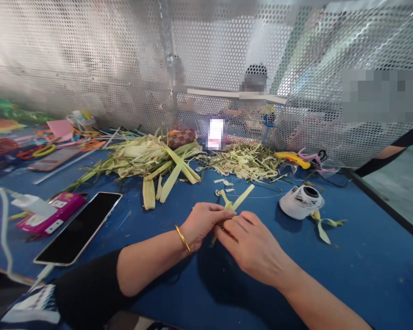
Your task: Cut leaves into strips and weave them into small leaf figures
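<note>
Near the middle of the blue table, my left hand [203, 223] pinches a pale green leaf strip [241, 198] between thumb and fingertips. The strip looks folded or knotted near the fingertips, with free ends pointing up and away. My right hand [249, 243] meets it from the right, fingers curled closed on the same piece; its fingertips are partly hidden. To the right stands a spool of white thread [301, 201], with a thin line of thread running left toward the hands. Beside the spool lies a small knotted leaf piece [325, 227].
A heap of leaf strips [134, 156] and a pile of shredded scraps [244, 161] lie toward the perforated metal screen [206, 41]. A phone [79, 229] and magenta power strip [53, 213] are at left. Yellow-handled scissors [292, 159] lie back right. People sit beyond the screen.
</note>
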Demonstrator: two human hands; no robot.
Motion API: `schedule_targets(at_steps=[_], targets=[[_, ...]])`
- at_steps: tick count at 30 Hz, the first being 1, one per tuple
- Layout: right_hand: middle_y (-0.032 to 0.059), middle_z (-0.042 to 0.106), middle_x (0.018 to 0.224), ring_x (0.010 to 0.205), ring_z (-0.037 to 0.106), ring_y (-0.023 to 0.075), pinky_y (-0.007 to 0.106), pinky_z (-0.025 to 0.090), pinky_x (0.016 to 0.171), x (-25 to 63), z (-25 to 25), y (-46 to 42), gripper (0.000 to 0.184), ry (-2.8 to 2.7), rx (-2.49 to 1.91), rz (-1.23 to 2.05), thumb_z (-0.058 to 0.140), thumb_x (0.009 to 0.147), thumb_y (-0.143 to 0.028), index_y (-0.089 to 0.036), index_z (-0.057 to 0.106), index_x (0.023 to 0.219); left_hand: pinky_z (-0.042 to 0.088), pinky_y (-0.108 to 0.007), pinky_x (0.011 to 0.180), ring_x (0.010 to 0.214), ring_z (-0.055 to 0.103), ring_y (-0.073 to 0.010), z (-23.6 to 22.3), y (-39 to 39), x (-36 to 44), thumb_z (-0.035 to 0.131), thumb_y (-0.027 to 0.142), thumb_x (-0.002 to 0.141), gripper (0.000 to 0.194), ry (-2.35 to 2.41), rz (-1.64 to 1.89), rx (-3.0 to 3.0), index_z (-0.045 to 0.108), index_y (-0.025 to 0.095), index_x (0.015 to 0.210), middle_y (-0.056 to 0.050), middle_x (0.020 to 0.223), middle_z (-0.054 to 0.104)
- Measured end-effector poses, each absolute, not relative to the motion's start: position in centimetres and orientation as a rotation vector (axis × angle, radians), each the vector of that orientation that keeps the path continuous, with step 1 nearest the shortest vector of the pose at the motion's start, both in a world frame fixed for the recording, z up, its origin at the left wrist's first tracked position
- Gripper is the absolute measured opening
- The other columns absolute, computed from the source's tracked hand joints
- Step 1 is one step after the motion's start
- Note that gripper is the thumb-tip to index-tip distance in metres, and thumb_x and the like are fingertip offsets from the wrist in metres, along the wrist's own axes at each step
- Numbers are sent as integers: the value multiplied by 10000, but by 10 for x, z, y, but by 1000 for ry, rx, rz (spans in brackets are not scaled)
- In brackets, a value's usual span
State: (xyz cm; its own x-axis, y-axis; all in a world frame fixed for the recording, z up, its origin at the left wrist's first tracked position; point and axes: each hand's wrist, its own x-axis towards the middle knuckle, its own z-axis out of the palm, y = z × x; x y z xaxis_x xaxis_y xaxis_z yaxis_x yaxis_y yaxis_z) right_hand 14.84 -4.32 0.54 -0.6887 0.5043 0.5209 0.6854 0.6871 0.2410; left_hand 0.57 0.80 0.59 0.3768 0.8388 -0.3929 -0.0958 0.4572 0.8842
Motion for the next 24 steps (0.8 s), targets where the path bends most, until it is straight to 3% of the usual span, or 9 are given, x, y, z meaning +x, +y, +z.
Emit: schedule_targets(at_steps=[4, 9, 16, 24], targets=[[76, 622, 763, 704, 550, 198, 367, 383, 717, 138, -8, -42, 254, -2484, -964, -821, 395, 915, -94, -117, 646, 937, 392, -206, 492, 505, 521, -91, 10, 8, 4, 864, 382, 443, 369, 996, 725, 889, 663, 116, 602, 5, 532, 603], [71, 649, 754, 690, 562, 172, 334, 367, 678, 143, -7, -41, 277, -2322, -1009, -688, 366, 950, -123, -115, 643, 937, 405, -183, 523, 531, 523, -66, 18, 12, 0, 819, 283, 536, 257, 833, 629, 951, 703, 107, 683, 2, 603, 634], [69, 662, 727, 681, 581, 173, 342, 396, 691, 142, -4, -49, 234, -2374, -833, -640, 418, 929, -125, -102, 650, 913, 479, -225, 672, 645, 608, -109, 22, 12, -1, 736, 211, 656, 142, 850, 697, 940, 713, 103, 745, -48, 696, 687], [91, 700, 808, 728, 614, 174, 340, 427, 697, 141, -2, -55, 210, -2331, -733, -623, 435, 917, -108, -86, 638, 969, 503, -214, 623, 610, 618, -99, 21, 10, 1, 668, 149, 737, 64, 877, 742, 903, 705, 98, 741, -64, 743, 695]])
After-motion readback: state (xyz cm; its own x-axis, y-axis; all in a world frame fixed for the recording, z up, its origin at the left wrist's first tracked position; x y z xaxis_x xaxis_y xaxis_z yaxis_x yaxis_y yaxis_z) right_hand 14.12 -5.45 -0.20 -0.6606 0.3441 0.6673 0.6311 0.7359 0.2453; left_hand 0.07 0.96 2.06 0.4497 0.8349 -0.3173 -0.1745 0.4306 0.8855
